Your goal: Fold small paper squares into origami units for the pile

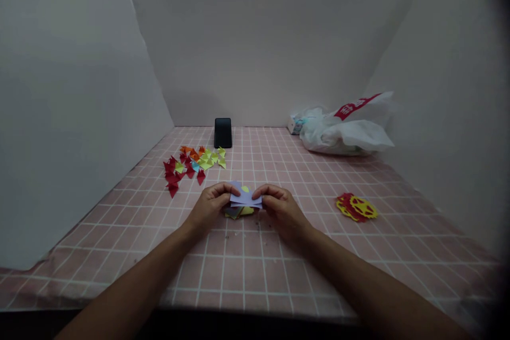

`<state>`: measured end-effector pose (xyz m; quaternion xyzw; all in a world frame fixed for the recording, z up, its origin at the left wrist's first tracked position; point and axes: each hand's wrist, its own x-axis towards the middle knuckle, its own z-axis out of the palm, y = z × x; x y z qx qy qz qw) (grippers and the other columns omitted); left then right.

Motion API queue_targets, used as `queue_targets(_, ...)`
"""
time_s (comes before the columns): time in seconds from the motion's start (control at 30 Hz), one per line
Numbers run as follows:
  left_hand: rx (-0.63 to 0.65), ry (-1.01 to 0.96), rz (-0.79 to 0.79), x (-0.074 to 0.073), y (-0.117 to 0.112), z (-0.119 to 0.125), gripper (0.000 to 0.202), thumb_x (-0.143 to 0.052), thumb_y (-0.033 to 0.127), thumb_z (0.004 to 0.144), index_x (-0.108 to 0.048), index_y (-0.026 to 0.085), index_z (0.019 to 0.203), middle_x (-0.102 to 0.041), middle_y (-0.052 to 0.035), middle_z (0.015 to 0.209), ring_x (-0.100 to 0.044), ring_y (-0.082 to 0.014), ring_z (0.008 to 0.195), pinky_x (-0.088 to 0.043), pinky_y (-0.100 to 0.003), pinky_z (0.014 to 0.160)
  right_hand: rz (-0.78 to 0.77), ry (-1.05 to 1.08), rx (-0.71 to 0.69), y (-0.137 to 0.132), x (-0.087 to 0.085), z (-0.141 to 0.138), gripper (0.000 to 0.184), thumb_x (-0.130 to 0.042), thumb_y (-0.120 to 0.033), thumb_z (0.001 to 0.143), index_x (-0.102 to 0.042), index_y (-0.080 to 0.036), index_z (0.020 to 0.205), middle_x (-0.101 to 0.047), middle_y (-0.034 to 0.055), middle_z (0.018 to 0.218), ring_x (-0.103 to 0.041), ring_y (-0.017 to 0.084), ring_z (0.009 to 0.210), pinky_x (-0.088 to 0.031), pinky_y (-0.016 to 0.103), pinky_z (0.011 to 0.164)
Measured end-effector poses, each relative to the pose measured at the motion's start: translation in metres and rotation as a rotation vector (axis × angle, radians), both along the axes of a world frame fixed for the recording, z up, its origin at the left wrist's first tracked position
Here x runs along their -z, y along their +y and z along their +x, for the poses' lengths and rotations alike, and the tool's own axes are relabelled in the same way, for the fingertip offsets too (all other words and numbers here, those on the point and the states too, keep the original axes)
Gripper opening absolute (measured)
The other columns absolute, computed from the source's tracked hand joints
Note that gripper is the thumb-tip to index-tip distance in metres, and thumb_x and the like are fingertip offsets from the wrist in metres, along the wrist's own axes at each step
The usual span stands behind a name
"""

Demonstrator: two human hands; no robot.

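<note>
Between my two hands is a small sheet of lilac paper [245,199], partly folded, with its lower edges apart. My left hand [211,203] pinches its left side between thumb and fingers. On the right side my right hand [282,207] grips it in the same way. Just beneath the sheet lies a small stack of coloured paper [239,212], grey and yellow at its edges; the lilac paper hides most of it. A yellow patch shows at the upper edge of the lilac paper.
Several folded paper pieces [189,166] in red, orange, yellow and blue lie at the left. Behind them a black phone [223,133] stands upright. Red and yellow cut-out shapes [356,207] sit at the right. A white plastic bag [346,133] and a small box [295,124] are at the back right.
</note>
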<state>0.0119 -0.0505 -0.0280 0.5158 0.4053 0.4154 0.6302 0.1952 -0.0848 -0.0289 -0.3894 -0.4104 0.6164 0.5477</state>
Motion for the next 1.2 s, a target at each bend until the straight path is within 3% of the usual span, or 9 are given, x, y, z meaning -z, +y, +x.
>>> queue_targets(0.23, -0.042, 0.148, 0.154, -0.001, 0.000, -0.001, 0.016, -0.058, 0.023, 0.070, -0.070, 0.017, 0.078, -0.065, -0.0011, 0.073, -0.058, -0.0138, 0.065, -0.047, -0.026, 0.064, -0.027, 0.015, 0.009, 0.000, 0.001, 0.000, 0.010, -0.061, -0.017, 0.063, -0.068, -0.020, 0.069, -0.059, -0.0005, 0.066, -0.053, 0.013, 0.062, -0.041, 0.025, 0.058)
queue_targets(0.37, -0.051, 0.005, 0.081, 0.000, -0.001, -0.001, 0.019, -0.062, 0.026, 0.073, -0.068, 0.018, 0.089, -0.067, -0.0008, 0.080, -0.062, -0.0136, 0.069, -0.049, -0.025, 0.066, -0.013, 0.017, -0.005, 0.000, 0.003, 0.001, 0.009, -0.060, -0.016, 0.064, -0.066, -0.019, 0.070, -0.060, 0.0000, 0.069, -0.055, 0.014, 0.066, -0.042, 0.026, 0.060)
queue_targets(0.47, -0.011, -0.029, 0.005, 0.000, -0.002, -0.001, 0.027, -0.062, 0.038, 0.080, -0.066, 0.017, 0.098, -0.066, -0.0009, 0.073, -0.062, -0.0141, 0.061, -0.049, -0.024, 0.056, -0.001, -0.018, -0.029, -0.001, 0.004, 0.001, 0.009, -0.059, -0.016, 0.065, -0.065, -0.019, 0.070, -0.061, 0.0004, 0.072, -0.057, 0.016, 0.070, -0.044, 0.028, 0.064)
queue_targets(0.67, 0.130, 0.120, -0.066, 0.001, -0.003, 0.003, 0.032, -0.070, 0.046, 0.075, -0.062, 0.015, 0.078, -0.057, 0.0023, 0.053, -0.047, -0.0075, 0.040, -0.033, -0.018, 0.040, 0.066, -0.108, -0.052, -0.001, 0.007, 0.001, 0.013, -0.055, -0.016, 0.065, -0.066, -0.020, 0.069, -0.058, -0.0014, 0.068, -0.051, 0.013, 0.066, -0.038, 0.028, 0.064)
queue_targets(1.2, 0.095, 0.064, -0.061, 0.005, -0.001, 0.005, 0.023, -0.071, 0.036, 0.076, -0.058, 0.016, 0.074, -0.057, 0.0032, 0.054, -0.047, -0.0060, 0.042, -0.032, -0.018, 0.043, 0.134, -0.182, -0.075, 0.002, 0.014, 0.001, 0.012, -0.053, -0.015, 0.067, -0.063, -0.021, 0.070, -0.056, 0.0002, 0.072, -0.050, 0.015, 0.069, -0.039, 0.030, 0.066)
